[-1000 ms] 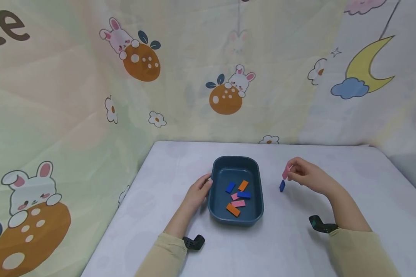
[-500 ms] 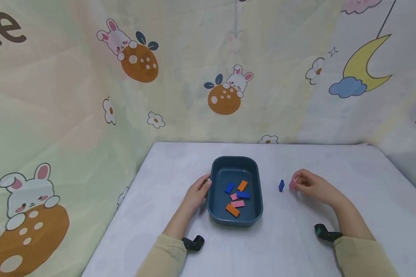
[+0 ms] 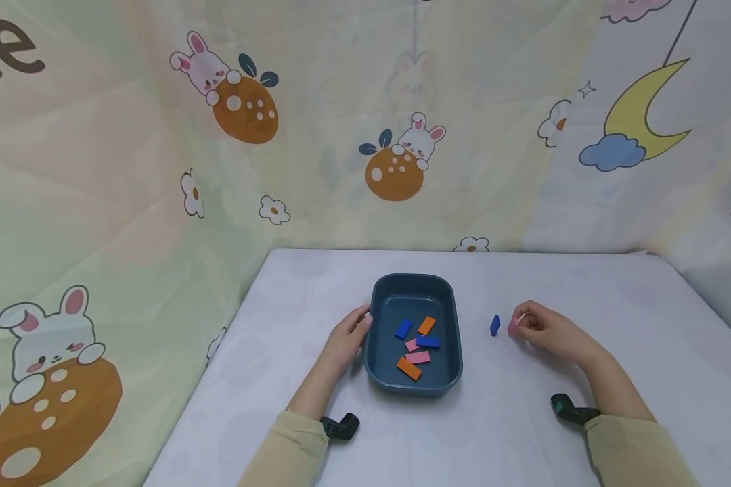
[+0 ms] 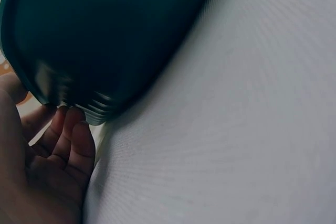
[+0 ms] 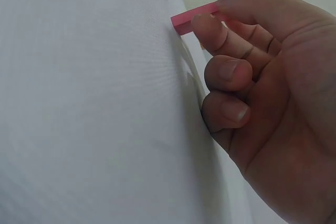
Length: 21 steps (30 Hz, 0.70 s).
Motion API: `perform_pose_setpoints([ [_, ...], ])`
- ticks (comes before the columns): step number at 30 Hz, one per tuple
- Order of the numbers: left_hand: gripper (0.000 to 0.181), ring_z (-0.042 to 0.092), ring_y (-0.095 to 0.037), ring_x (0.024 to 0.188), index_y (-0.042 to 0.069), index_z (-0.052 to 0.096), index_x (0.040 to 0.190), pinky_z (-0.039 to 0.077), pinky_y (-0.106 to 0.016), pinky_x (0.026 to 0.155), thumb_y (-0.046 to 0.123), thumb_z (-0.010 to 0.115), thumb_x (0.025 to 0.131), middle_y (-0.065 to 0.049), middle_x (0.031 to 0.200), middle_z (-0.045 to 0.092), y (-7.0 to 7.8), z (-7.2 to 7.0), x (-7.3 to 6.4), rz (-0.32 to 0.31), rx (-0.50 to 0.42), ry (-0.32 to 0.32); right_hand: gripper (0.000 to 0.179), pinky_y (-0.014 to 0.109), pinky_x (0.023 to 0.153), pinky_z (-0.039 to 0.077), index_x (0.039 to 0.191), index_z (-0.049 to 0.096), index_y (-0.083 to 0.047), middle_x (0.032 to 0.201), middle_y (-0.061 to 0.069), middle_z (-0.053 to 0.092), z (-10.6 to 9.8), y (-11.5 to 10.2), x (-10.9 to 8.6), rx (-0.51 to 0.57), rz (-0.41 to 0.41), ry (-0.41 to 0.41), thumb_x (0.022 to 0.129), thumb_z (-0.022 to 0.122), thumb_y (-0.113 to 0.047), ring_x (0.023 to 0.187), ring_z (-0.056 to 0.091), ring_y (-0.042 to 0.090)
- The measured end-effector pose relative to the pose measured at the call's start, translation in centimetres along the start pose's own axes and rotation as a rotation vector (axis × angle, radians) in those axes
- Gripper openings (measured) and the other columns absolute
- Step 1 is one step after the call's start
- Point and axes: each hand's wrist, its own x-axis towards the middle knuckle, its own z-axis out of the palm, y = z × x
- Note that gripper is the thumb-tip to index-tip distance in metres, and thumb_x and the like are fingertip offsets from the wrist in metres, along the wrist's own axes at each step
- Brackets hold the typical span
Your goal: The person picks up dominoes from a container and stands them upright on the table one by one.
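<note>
My right hand [image 3: 551,331] pinches a pink domino [image 5: 193,17] between thumb and fingertips. That domino stands upright, its lower end on the white table. Just left of it a blue domino [image 3: 495,325] stands on end, apart from the pink one, and also shows at the top of the right wrist view. With thumb at the rim and fingers against the outer wall, my left hand [image 3: 346,336] holds the left side of a dark blue tray [image 3: 445,385]. In the tray lie several loose blocks, including an orange block [image 3: 409,368] and a blue block [image 3: 428,342].
The white-covered table [image 3: 493,433] runs back to a patterned cloth backdrop [image 3: 329,101]. A second cloth wall [image 3: 146,223] rises along the left side. Each wrist wears a black camera band, such as the left band [image 3: 341,427].
My right hand has come down and to the right from above the blue domino, bringing the pink domino onto the table beside it. The left hand and tray stay put.
</note>
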Motion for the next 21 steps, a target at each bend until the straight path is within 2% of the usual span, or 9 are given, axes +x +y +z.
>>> perform_pose_setpoints([
  [12, 0.045, 0.064, -0.018, 0.103, 0.035, 0.051, 0.142, 0.054, -0.041, 0.091, 0.049, 0.049, 0.100, 0.000, 0.131, 0.063, 0.12, 0.05, -0.14, -0.003, 0.010, 0.005, 0.025, 0.024, 0.068, 0.043, 0.119, 0.051, -0.010, 0.090, 0.005, 0.062, 0.09, 0.23, 0.04, -0.001, 0.007, -0.014, 0.097, 0.061, -0.015, 0.078, 0.053, 0.011],
  [21, 0.047, 0.062, -0.017, 0.098, 0.033, 0.052, 0.142, 0.054, -0.037, 0.086, 0.052, 0.050, 0.099, 0.000, 0.125, 0.064, -0.03, 0.00, 0.00, 0.008, -0.001, 0.004, 0.030, 0.024, 0.067, 0.042, 0.124, 0.050, -0.009, 0.090, 0.007, 0.062, -0.03, 0.22, -0.10, 0.031, 0.017, -0.015, 0.097, 0.061, -0.017, 0.077, 0.052, 0.011],
])
